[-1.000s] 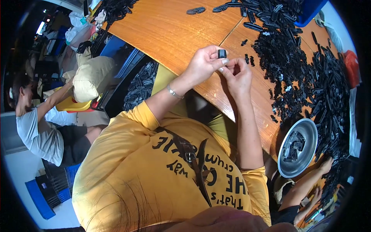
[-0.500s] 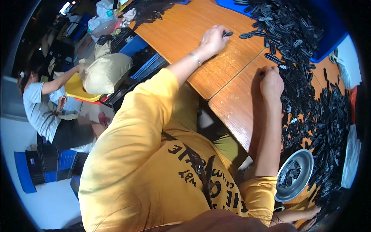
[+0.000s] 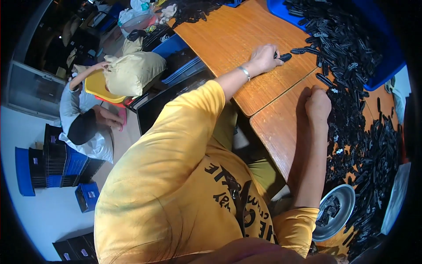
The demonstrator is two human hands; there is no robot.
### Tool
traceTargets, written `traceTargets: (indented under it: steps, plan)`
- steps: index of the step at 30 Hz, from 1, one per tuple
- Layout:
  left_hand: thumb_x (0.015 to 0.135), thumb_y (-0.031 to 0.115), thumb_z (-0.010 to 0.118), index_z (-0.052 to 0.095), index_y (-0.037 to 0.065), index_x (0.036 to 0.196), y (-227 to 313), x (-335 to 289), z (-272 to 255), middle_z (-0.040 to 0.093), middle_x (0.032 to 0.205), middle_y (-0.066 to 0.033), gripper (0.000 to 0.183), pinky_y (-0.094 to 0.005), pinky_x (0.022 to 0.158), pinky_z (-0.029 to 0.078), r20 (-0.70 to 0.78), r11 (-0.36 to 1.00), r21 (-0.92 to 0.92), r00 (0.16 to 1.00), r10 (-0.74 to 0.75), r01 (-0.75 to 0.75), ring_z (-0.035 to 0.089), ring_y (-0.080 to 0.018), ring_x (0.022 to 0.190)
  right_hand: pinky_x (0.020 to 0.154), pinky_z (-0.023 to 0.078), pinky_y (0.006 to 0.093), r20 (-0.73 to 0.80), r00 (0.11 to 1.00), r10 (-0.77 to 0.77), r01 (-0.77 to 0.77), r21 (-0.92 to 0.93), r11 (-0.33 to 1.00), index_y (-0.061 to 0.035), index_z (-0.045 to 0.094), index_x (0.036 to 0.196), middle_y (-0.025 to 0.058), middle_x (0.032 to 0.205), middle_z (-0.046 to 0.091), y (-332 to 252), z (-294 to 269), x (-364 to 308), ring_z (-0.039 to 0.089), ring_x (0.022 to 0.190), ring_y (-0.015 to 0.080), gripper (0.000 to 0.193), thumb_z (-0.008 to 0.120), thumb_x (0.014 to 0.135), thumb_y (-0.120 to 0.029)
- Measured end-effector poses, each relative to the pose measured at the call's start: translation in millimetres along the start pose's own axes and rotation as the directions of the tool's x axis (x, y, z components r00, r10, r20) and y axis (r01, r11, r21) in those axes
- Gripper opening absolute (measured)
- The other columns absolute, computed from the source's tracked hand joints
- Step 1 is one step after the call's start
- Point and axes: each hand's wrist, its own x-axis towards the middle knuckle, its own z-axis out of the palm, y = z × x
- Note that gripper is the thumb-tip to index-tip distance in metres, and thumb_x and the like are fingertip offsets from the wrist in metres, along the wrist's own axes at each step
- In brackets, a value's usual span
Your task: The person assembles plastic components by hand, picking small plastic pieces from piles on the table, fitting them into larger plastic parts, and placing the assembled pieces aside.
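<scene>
My left hand point(image 3: 263, 60), with a bracelet at the wrist, is closed on a small, long black plastic piece point(image 3: 285, 57) over the wooden table point(image 3: 237, 31). The piece sticks out to the right of my fingers, close to the edge of a heap of similar black pieces point(image 3: 338, 39). Nearer to me, my right hand point(image 3: 318, 105) is curled beside a spread of small black parts point(image 3: 345, 119). Its fingertips are turned down and hidden, so what they hold does not show.
A blue tray point(image 3: 387, 72) stands behind the heap. At lower right is a metal bowl point(image 3: 350, 207) with black pieces inside. On the left, another person point(image 3: 79, 103) bends beside a stuffed beige sack point(image 3: 134, 72) and a yellow tub point(image 3: 93, 83). Dark and blue crates point(image 3: 55, 154) are stacked by the wall.
The whole view has shifted, with the table lower and further right. More of the black piece shows out of my left hand. The other person has bent lower, and the dark bit at my right fingertips is hidden.
</scene>
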Motion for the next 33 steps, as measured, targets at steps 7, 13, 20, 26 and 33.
traceTargets:
  steps: [7, 13, 20, 26, 33]
  plan:
    - [0.092, 0.028, 0.081, 0.07, 0.008, 0.091, 27, -52, 6, 0.066, 0.075, -0.0012, 0.023, -0.0256, 0.056, 0.041, 0.262, 0.511, -0.793, 0.943, -0.206, 0.332, 0.054, -0.008, 0.064, 0.084, 0.058, 0.0508, -0.046, 0.999, 0.012, -0.007, 0.11, 0.994, -0.0017, 0.067, 0.106, 0.0279, 0.108, 0.069, -14, 2, -17, 0.071, 0.097, 0.0453, 0.016, 0.058, 0.096, -0.012]
    - [0.093, 0.024, 0.08, 0.07, 0.005, 0.093, 28, -65, 6, 0.07, 0.078, -0.0051, 0.022, -0.0226, 0.056, 0.041, 0.367, 0.36, -0.835, 0.908, -0.199, 0.417, 0.056, -0.0094, 0.062, 0.082, 0.057, 0.0491, -0.036, 0.999, 0.03, -0.022, 0.191, 0.981, -0.0021, 0.069, 0.102, 0.0254, 0.108, 0.069, -27, -12, -29, 0.071, 0.094, 0.0439, 0.016, 0.07, 0.093, -0.016]
    - [0.101, 0.016, 0.07, 0.063, 0.004, 0.114, 16, -74, 2, 0.074, 0.108, -0.0125, 0.019, -0.0212, 0.064, 0.053, 0.411, -0.089, -0.906, 0.91, 0.046, 0.414, 0.071, -0.0141, 0.084, 0.063, 0.054, 0.0344, -0.173, 0.98, 0.097, 0.06, 0.727, 0.683, 0.0, 0.066, 0.089, 0.0125, 0.074, 0.07, -41, -13, -30, 0.066, 0.065, 0.0209, 0.027, 0.087, 0.082, -0.016]
    - [0.099, 0.012, 0.072, 0.058, 0.005, 0.13, 32, -83, -22, 0.074, 0.108, -0.009, 0.035, -0.0209, 0.067, 0.052, 0.341, -0.159, -0.919, 0.93, 0.138, 0.361, 0.071, -0.0116, 0.092, 0.058, 0.051, 0.0292, -0.299, 0.933, 0.199, 0.132, 0.801, 0.584, -0.0006, 0.067, 0.084, 0.0063, 0.068, 0.067, -61, -27, -39, 0.06, 0.059, 0.0119, 0.024, 0.088, 0.083, -0.012]
    - [0.099, 0.01, 0.072, 0.06, 0.005, 0.135, 49, -85, -23, 0.07, 0.11, -0.0017, 0.038, -0.0174, 0.063, 0.051, 0.34, -0.158, -0.912, 0.914, 0.223, 0.378, 0.064, -0.0056, 0.086, 0.065, 0.055, 0.0287, -0.534, 0.821, 0.201, 0.357, 0.756, 0.549, -0.0004, 0.069, 0.092, 0.0095, 0.086, 0.069, -68, -25, -48, 0.068, 0.071, 0.0163, 0.012, 0.08, 0.086, 0.0]
